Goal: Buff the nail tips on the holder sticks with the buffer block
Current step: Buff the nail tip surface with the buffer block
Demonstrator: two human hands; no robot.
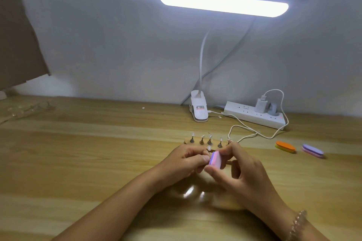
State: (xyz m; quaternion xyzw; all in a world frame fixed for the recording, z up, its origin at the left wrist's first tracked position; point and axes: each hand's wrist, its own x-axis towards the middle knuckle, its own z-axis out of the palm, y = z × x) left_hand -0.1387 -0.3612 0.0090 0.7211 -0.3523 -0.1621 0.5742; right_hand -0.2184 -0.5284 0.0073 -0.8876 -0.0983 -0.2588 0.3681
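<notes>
Left hand (pixel 190 159) pinches a holder stick (pixel 208 152); its nail tip (pixel 209 147) shows just above the fingers. Right hand (pixel 241 170) grips the buffer block (pixel 215 157), held just beside that tip, between both hands. Rack of other sticks (pixel 201 140) stands just beyond the knuckles on the desk (pixel 98 152).

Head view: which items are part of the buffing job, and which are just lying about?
In use: buffer block in right hand; stick with nail tip, pinched by left hand; stand with other sticks.
Lying about: orange buffer, purple buffer, clip lamp, power strip, charger cable.
</notes>
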